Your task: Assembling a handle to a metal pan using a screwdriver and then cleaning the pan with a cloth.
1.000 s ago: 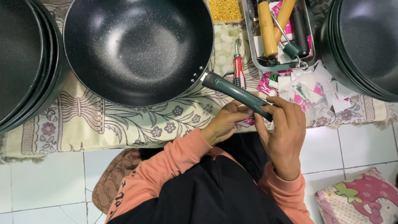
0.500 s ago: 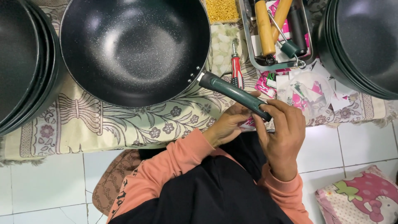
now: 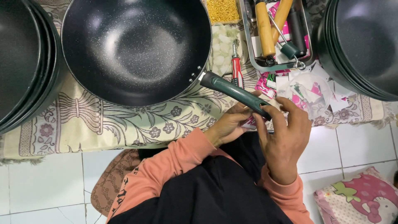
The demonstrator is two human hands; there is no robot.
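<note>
Head view, right hand (image 3: 286, 139): raised upright, fingers curled over the tip of the green handle (image 3: 234, 93).
Left hand (image 3: 232, 122): under the handle, fingers clasping it.
Wok (image 3: 137, 47): rests on patterned cloth (image 3: 103, 122), beyond both hands.

A white tiled floor (image 3: 41, 191) carries a cream floral cloth (image 3: 107, 124). On the cloth lie a black speckled wok (image 3: 137, 45), stacks of dark pans at left (image 3: 20, 62) and right (image 3: 365, 45), a metal tray (image 3: 248, 45), a red screwdriver (image 3: 237, 70) and paper scraps (image 3: 306, 89). A pink patterned cushion (image 3: 360, 197) lies on the tiles.
</note>
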